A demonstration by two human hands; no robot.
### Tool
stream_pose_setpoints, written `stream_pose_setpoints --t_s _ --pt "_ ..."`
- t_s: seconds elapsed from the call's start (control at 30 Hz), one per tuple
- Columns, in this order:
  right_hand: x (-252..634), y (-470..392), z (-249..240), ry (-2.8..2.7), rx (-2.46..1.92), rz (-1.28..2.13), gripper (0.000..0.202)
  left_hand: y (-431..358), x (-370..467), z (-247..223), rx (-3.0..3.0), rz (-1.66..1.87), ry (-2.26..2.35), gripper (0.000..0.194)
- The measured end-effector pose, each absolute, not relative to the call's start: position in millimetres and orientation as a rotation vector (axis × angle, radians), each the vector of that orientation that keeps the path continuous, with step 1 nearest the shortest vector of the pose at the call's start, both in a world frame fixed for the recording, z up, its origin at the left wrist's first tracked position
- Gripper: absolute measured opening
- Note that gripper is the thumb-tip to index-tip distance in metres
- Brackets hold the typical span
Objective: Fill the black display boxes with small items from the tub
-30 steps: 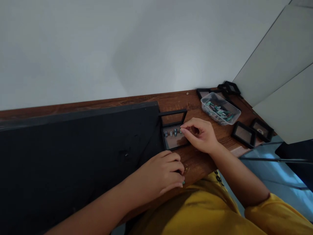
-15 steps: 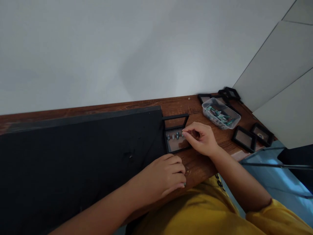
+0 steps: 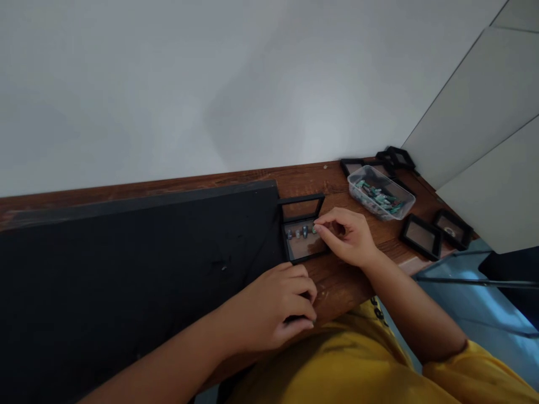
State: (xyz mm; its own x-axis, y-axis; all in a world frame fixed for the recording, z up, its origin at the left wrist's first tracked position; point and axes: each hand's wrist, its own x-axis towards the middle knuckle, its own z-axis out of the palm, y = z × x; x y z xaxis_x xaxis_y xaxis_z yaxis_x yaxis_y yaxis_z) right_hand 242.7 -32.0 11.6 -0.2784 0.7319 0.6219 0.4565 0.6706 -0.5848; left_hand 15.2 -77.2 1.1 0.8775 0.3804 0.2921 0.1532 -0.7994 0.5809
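Observation:
A black-framed display case (image 3: 308, 255) lies open on the wooden table, its lid frame (image 3: 301, 207) tilted up at the back. Inside, several small bluish-grey stones (image 3: 305, 232) stand in a row. My right hand (image 3: 349, 238) reaches over the case's right side, thumb and forefinger pinched on a small green stone (image 3: 314, 229) at the row's right end. In front of the case, my left hand (image 3: 282, 306) rests near the table edge with curled fingers. Whatever may be at its fingertips is too small and dark to make out.
A clear plastic tub (image 3: 381, 193) of green stone pieces stands to the right. More black cases (image 3: 421, 235) lie beside and behind it. A large black panel (image 3: 147, 269) covers the table's left part. A white wall (image 3: 168, 84) rises behind.
My left thumb has parted slightly from the fingers, and the hand has shifted a little. My right hand keeps its pinch at the row's end, almost still.

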Motion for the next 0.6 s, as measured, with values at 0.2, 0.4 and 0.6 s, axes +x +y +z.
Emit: stream_pose_setpoints --t_s 0.2,0.4,0.6 --pt "243.1 -31.9 12.1 -1.944 -0.933 0.364 0.01 -82.1 15.7 1.0 2.555 0.503 0.39 0.008" --pt "243.3 -31.9 12.3 -1.949 -0.912 0.376 0.008 -81.7 16.0 -0.3 2.613 0.543 0.375 0.014" --pt "243.6 -32.2 11.4 -1.947 -0.931 0.387 0.01 -75.1 14.0 -4.1 2.636 0.564 0.415 0.021"
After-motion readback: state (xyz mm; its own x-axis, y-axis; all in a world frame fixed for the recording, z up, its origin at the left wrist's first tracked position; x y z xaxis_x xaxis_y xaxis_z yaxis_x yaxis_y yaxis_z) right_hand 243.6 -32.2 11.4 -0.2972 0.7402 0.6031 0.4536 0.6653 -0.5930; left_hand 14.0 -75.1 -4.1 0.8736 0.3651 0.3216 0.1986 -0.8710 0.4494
